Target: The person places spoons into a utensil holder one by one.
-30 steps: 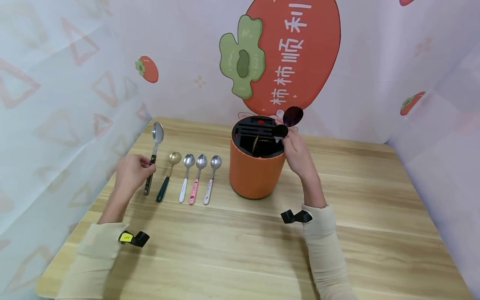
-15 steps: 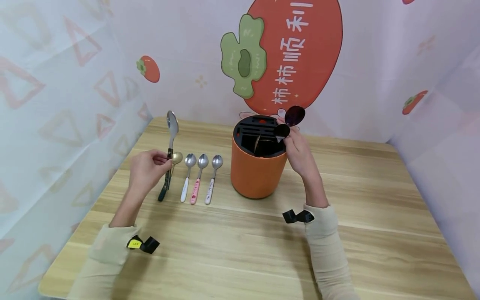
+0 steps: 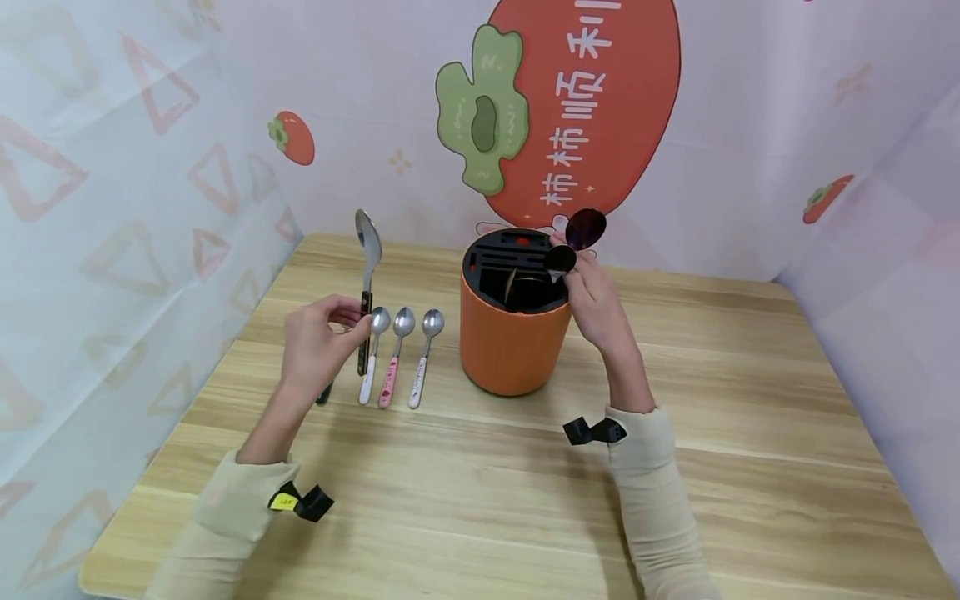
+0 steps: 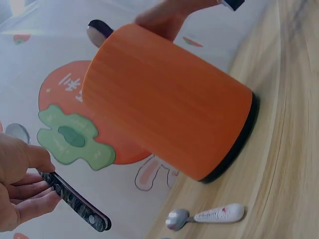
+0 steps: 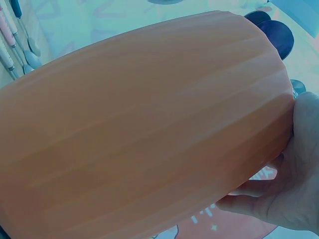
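Observation:
My left hand (image 3: pixel 318 343) pinches a large metal spoon (image 3: pixel 369 242) by its black patterned handle, bowl end up. In the head view the spoon overlaps the row of smaller spoons; the left wrist view shows its handle (image 4: pixel 77 201) between thumb and fingers. At the rim of an orange utensil holder (image 3: pixel 512 354), my right hand (image 3: pixel 597 304) grips the right side, its fingers round the wall in the right wrist view. A dark purple spoon (image 3: pixel 586 228) and a smaller black one (image 3: pixel 560 259) stick up beside that hand.
On the table (image 3: pixel 480 500) lie a white-handled spoon (image 3: pixel 367 387), a pink-handled spoon (image 3: pixel 388 383) and a patterned white-handled spoon (image 3: pixel 417 383). A dark green handle (image 3: pixel 325 394) shows partly behind my left hand. A printed cloth wall (image 3: pixel 360 83) closes the back.
My left hand has lifted the black-handled spoon from the far left and carried it right, over the green-handled spoon towards the white-handled one. The right hand and holder have stayed put.

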`<control>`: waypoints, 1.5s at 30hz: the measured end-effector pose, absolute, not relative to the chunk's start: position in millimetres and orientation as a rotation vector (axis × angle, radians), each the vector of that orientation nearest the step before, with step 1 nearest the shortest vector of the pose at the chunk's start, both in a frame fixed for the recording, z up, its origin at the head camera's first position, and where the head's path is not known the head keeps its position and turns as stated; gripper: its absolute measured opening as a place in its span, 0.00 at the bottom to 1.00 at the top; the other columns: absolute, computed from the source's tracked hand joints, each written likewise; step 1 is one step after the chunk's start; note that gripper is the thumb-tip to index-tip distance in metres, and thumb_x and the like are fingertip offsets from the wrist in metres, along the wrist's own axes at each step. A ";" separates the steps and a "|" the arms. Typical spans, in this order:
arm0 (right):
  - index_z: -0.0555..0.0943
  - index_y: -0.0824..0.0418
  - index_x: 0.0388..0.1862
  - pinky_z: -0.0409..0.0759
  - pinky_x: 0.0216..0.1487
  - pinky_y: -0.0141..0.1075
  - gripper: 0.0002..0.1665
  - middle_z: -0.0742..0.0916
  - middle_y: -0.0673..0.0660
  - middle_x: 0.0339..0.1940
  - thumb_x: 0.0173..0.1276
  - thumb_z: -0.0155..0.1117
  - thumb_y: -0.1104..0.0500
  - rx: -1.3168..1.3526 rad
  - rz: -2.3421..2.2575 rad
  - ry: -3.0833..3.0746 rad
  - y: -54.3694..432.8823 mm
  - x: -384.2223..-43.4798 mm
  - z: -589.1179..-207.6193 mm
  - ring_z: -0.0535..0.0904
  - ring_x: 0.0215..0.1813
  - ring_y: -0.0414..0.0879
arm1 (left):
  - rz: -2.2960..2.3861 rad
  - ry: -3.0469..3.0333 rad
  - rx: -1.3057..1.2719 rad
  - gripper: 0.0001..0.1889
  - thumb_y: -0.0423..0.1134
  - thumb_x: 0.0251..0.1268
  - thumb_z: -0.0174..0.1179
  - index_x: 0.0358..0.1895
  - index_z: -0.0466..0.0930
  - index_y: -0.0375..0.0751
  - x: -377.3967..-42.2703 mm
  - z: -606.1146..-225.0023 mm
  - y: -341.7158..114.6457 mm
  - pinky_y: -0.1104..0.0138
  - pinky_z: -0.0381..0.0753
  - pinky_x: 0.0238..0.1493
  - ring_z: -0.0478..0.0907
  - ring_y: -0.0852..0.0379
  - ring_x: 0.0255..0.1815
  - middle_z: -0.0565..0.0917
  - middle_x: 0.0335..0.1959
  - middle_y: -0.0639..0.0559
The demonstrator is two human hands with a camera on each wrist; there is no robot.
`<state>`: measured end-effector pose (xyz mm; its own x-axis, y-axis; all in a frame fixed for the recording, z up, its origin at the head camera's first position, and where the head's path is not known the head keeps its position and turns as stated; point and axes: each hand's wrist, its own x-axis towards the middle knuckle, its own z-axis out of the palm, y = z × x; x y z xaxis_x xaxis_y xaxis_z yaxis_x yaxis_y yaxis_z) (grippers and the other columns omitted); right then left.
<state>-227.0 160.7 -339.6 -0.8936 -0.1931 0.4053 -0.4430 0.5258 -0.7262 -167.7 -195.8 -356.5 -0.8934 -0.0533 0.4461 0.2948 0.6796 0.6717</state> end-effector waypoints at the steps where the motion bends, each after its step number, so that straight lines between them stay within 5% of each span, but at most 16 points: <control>1: 0.72 0.61 0.72 0.60 0.78 0.50 0.28 0.74 0.57 0.75 0.77 0.38 0.59 0.531 1.303 -2.495 160.7 -227.0 -339.5 0.66 0.74 0.52 | -1.110 -2.448 -0.199 0.07 0.29 0.57 0.67 0.38 0.86 0.29 -167.2 -355.5 -193.2 0.87 0.69 0.28 0.85 0.43 0.32 0.88 0.30 0.36; 11: 0.71 0.59 0.73 0.61 0.76 0.51 0.28 0.73 0.56 0.75 0.78 0.38 0.58 0.522 1.281 -2.502 160.3 -226.6 -339.7 0.67 0.75 0.52 | -1.188 -2.379 -0.242 0.08 0.28 0.56 0.68 0.39 0.85 0.29 -166.7 -345.8 -174.8 0.86 0.76 0.29 0.84 0.53 0.32 0.88 0.32 0.38; 20: 0.72 0.60 0.72 0.61 0.77 0.50 0.29 0.74 0.56 0.74 0.76 0.37 0.59 0.517 1.292 -2.499 160.1 -225.6 -339.9 0.66 0.75 0.51 | -1.335 -2.279 -0.280 0.08 0.27 0.56 0.68 0.39 0.85 0.28 -167.3 -335.5 -156.4 0.82 0.80 0.31 0.78 0.77 0.30 0.88 0.32 0.38; 32: 0.72 0.60 0.72 0.62 0.77 0.49 0.29 0.75 0.56 0.74 0.76 0.37 0.59 0.508 1.279 -2.497 160.4 -224.8 -341.1 0.67 0.74 0.51 | -1.398 -2.189 -0.390 0.09 0.28 0.57 0.69 0.41 0.85 0.29 -173.0 -310.0 -129.5 0.78 0.83 0.35 0.80 0.74 0.34 0.88 0.34 0.40; 41: 0.72 0.59 0.72 0.61 0.77 0.50 0.29 0.74 0.56 0.75 0.77 0.37 0.58 0.514 1.279 -2.495 160.2 -225.8 -341.7 0.66 0.75 0.51 | -1.380 -2.155 -0.447 0.09 0.30 0.59 0.68 0.41 0.85 0.31 -179.6 -290.4 -116.1 0.78 0.83 0.35 0.84 0.60 0.36 0.88 0.35 0.42; 45: 0.72 0.59 0.73 0.60 0.78 0.50 0.29 0.73 0.56 0.75 0.77 0.37 0.58 0.519 1.279 -2.490 159.9 -225.8 -340.8 0.66 0.75 0.51 | -1.386 -2.118 -0.463 0.09 0.31 0.59 0.67 0.41 0.85 0.32 -182.2 -279.3 -110.6 0.77 0.84 0.36 0.83 0.64 0.36 0.88 0.35 0.43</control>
<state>-225.8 159.9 -340.8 -0.8918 -0.1816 0.4143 -0.4425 0.5400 -0.7160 -182.2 -110.6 -279.3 -0.7830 -0.0173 0.6217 0.5628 0.4056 0.7202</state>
